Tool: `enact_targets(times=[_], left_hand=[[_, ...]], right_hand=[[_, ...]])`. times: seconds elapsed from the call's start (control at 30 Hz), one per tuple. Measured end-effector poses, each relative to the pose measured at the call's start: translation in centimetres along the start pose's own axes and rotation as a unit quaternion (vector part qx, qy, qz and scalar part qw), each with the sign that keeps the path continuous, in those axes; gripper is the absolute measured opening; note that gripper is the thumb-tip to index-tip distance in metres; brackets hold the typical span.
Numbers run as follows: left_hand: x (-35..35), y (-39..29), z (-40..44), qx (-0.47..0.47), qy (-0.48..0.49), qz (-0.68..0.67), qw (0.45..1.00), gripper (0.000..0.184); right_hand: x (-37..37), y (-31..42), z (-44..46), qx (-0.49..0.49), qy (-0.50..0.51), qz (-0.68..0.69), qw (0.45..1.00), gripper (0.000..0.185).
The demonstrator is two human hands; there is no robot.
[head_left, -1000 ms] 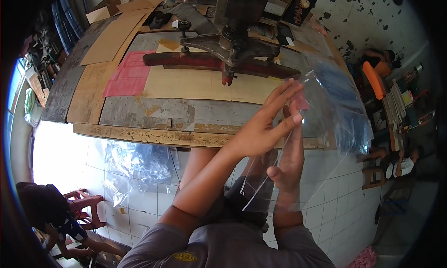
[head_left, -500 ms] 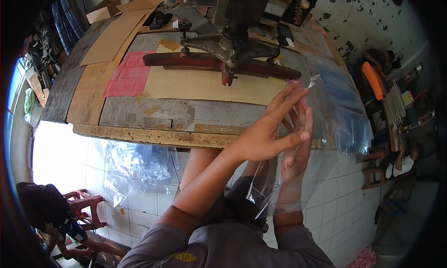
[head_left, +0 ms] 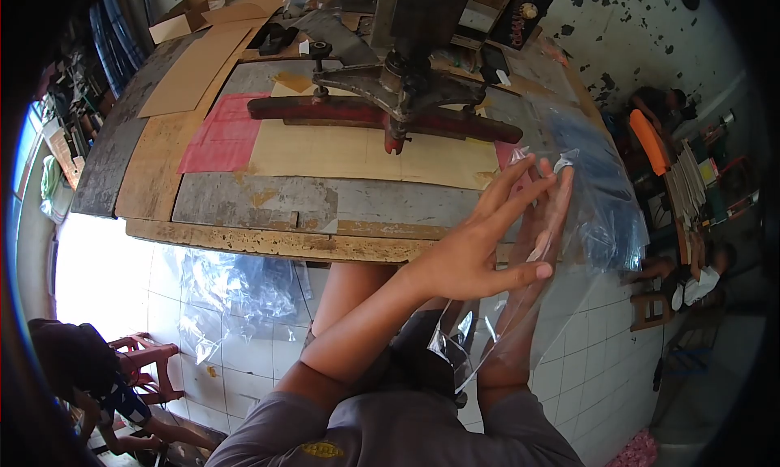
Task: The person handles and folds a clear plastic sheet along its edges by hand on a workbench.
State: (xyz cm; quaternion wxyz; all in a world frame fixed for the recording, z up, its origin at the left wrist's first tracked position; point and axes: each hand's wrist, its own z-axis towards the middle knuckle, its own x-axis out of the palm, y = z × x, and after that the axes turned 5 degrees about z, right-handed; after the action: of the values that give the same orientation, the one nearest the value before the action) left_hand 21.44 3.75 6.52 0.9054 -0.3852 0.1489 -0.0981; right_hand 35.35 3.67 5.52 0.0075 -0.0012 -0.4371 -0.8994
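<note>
A clear plastic sheet or bag hangs upright between my two hands, creased and shiny along its lower left edge. On its near side, my left hand lies against the film with its fingers stretched out and its thumb apart. My right hand is behind the film and shows through it, palm facing the left hand, fingers straight. Film bunches up around the fingertips of both hands. Whether the plastic is one layer or several, I cannot tell.
A press with a red bar stands over a yellow sheet and a pink sheet on the worn table. Stacked clear plastic drapes off the right edge. More plastic lies below left. Other people sit at both sides.
Both hands have moved slightly right, the right hand farther, its fingertips now beyond the left's. The plastic has shifted with them and shows more folds at its lower left.
</note>
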Motion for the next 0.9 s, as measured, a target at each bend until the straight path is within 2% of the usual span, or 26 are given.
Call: enact_targets(times=[0.1, 0.23, 0.33, 0.37, 0.43, 0.5, 0.6, 0.67, 0.9], left_hand=[[0.2, 0.3, 0.1, 0.016, -0.019, -0.002, 1.0, 0.094], [-0.1, 0.3, 0.1, 0.002, -0.038, -0.031, 0.999, 0.093], [-0.6, 0.6, 0.1, 0.005, -0.048, -0.046, 0.998, 0.09], [-0.7, 0.7, 0.1, 0.011, -0.052, -0.05, 0.997, 0.088], [-0.7, 0.5, 0.1, -0.079, -0.052, -0.2, 0.975, 0.087], [-0.6, 0.6, 0.1, -0.116, -0.056, -0.306, 0.943, 0.084], [-0.8, 1.7, 0.3, -0.08, -0.078, -0.361, 0.926, 0.082], [-0.7, 2.4, 0.6, -0.034, -0.104, -0.342, 0.933, 0.084], [-1.4, 2.9, 0.5, -0.017, -0.101, -0.393, 0.914, 0.09]], right_hand=[[0.4, 0.1, 0.3, 0.003, 0.012, 0.031, 0.999, 0.104], [0.0, -0.1, -1.1, 0.09, 0.057, 0.049, 0.993, 0.103], [0.0, 2.2, -1.9, 0.164, 0.05, 0.099, 0.98, 0.099], [0.0, 2.2, -2.2, 0.165, 0.039, 0.155, 0.973, 0.097], [0.0, 2.1, -2.7, 0.162, 0.016, 0.265, 0.95, 0.094], [-1.0, 1.8, -3.1, 0.189, 0.026, 0.308, 0.932, 0.093], [-1.3, 1.7, -3.4, 0.234, 0.038, 0.34, 0.91, 0.092], [-1.2, 1.7, -3.6, 0.259, 0.052, 0.349, 0.899, 0.092], [-1.3, 1.4, -4.7, 0.33, 0.076, 0.362, 0.869, 0.093]])
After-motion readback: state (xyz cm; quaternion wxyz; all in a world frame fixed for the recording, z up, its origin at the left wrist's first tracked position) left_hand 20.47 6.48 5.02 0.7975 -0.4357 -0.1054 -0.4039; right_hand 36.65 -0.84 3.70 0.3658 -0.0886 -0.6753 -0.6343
